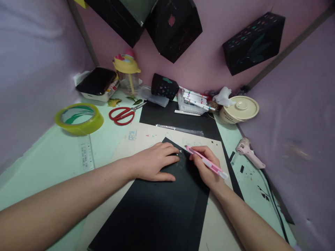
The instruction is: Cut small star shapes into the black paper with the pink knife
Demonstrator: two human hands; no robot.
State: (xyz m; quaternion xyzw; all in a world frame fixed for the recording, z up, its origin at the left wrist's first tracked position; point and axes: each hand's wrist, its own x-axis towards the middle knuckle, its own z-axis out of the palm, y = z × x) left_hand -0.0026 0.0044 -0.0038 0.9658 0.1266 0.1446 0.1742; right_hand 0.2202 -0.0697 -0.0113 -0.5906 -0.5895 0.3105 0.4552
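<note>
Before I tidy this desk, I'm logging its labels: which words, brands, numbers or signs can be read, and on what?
No text reads clearly.
Cream round lidded bowl: dark lettering, too blurred.
Clear plastic ruler: markings too small.
Off-white flat sheet: blue pen marks, unreadable.
Red-and-yellow printed packet: print too blurred.
Translucent yellow-green tape roll: green print inside, unreadable.

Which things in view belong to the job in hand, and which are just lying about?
In use:
pink craft knife, in the right hand
black sheet, under the left hand
pale paper beneath it

Apparently lying about:
red scissors
tape roll
glue gun
lidded tub
</note>
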